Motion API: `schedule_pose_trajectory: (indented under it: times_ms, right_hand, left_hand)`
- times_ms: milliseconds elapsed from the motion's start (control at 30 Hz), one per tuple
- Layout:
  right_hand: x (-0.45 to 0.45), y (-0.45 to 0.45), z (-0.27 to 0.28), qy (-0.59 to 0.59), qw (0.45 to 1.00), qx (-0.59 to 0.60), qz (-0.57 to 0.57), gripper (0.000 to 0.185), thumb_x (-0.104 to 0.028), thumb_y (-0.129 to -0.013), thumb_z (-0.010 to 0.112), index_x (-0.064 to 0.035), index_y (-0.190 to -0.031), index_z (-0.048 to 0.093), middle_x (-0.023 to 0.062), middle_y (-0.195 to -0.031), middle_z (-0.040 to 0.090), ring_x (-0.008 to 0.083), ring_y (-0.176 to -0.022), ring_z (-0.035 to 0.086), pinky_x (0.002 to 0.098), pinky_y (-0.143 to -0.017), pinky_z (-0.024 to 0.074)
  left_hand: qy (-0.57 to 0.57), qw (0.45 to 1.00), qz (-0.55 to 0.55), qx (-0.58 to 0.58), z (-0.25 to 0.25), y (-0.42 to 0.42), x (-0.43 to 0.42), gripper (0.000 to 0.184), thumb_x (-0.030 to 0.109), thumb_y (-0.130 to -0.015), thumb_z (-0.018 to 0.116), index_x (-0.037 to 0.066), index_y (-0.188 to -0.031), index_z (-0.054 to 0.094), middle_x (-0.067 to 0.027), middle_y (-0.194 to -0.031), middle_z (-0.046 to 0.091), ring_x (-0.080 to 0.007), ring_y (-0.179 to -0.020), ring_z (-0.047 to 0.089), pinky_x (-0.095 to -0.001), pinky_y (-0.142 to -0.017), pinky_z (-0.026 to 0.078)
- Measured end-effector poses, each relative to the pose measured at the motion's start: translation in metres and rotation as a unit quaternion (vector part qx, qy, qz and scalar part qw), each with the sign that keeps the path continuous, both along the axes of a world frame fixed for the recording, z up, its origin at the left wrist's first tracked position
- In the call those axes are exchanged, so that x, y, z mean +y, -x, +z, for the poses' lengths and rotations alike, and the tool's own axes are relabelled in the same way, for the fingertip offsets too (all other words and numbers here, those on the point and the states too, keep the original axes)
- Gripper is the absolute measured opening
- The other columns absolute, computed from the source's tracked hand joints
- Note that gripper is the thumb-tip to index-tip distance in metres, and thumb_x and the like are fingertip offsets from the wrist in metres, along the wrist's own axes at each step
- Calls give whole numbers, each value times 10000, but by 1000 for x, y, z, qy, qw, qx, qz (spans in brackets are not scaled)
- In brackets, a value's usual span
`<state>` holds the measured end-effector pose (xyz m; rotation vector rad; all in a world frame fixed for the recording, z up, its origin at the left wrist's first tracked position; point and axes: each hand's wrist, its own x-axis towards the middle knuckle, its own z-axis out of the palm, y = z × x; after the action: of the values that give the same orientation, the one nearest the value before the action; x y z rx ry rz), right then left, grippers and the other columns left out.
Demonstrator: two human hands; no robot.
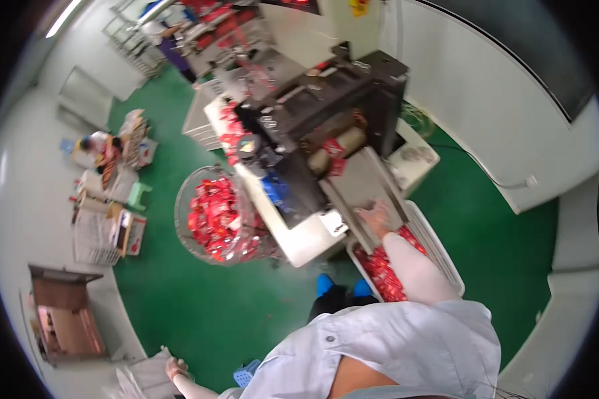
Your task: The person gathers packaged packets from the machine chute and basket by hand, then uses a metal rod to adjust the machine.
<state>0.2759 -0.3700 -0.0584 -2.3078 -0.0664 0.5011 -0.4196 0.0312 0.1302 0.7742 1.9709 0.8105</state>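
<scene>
My right hand (376, 216), in a clear glove, reaches onto the sloping metal chute (363, 183) of a dark machine (333, 106). Its fingers look spread, and nothing shows in them. Below the chute, a white tray (436, 246) holds many small red packets (383, 272). Two red packets (334, 156) lie by the roller at the chute's top. At the lower left, my left hand (175, 368), also gloved, is closed at the edge of a whitish plastic bag (143, 376); its fingers are small and partly hidden.
A clear-lined round bin (180, 219) of red packets stands left of the white machine table (293, 243). Further left are a green stool (140, 196) and crates (93, 236). One person (103, 149) is there, another (170, 46) at the back. A cable runs along the right wall.
</scene>
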Motion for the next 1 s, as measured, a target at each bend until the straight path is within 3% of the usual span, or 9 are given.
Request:
schedule_pose_trajectory:
  times_ms: [167,300,400,433,533,700,767,867,1000]
  right_hand:
    - [4,-3,-13,64,993,-93,40,807,-526,-676,724,46,-1184,468,243,-1180,530,356,-1151,453,399,-973,380]
    - [4,-5,-24,-9,994,-104,2,766,-446,-615,795,33,-1136,500,233,-1151,546,369,-1116,466,410,-958,392]
    - [1,13,-9,27,992,-122,16,758,-426,-599,810,30,-1124,509,235,-1123,552,383,-1085,478,408,-949,400]
    - [6,12,0,35,992,-118,-8,752,-431,-600,808,30,-1115,513,232,-1110,557,388,-1074,483,408,-943,405]
    - [9,13,19,74,989,-126,15,551,-497,-702,691,-30,-985,617,197,-1126,549,375,-1090,466,378,-948,374]
    - [18,3,-15,33,991,-74,103,325,-327,-811,574,-38,-939,650,155,-1144,563,386,-1061,510,408,-884,429]
    - [11,-28,-86,311,838,-250,371,272,-229,-872,492,-78,-1062,616,117,-1084,601,323,-968,585,422,-818,491]
    - [8,-12,-99,408,812,-184,375,239,-206,-857,506,-145,-1058,620,113,-1061,601,284,-1001,570,412,-822,480]
    - [-13,5,-42,263,892,-197,309,253,-152,-836,496,-49,-1017,639,126,-996,622,272,-992,579,439,-812,462]
  left_hand:
    - [80,997,-22,-10,-32,72,-67,81,217,-824,606,136,-815,610,-43,-644,574,-207,-597,544,-350,-497,434]
    - [41,859,-501,94,-154,47,-122,153,250,-803,616,101,-800,583,-56,-756,607,-229,-663,604,-353,-574,481]
    - [105,754,-634,134,-150,-84,-171,265,313,-860,579,59,-927,613,-68,-856,672,-187,-742,648,-313,-672,504]
    - [234,832,-502,-9,-178,-107,-171,294,323,-875,574,48,-970,620,-67,-876,682,-165,-752,650,-300,-690,506]
    - [248,854,-456,-40,-141,-196,-189,356,337,-910,535,27,-1064,616,-59,-921,682,-127,-756,644,-282,-699,505]
    - [165,812,-546,122,-117,-252,-184,383,361,-876,501,79,-1108,617,-76,-911,672,-152,-865,620,-308,-801,462]
    - [148,785,-588,125,-114,-265,-181,419,365,-879,497,58,-1147,593,-106,-996,665,-192,-923,618,-319,-849,452]
    - [129,762,-624,117,-66,-303,-198,456,336,-884,532,29,-1221,548,-119,-1093,641,-209,-992,612,-313,-891,454]
    - [112,726,-671,98,-89,-321,-204,424,297,-893,517,32,-1223,547,-122,-1111,637,-217,-992,612,-315,-903,445]
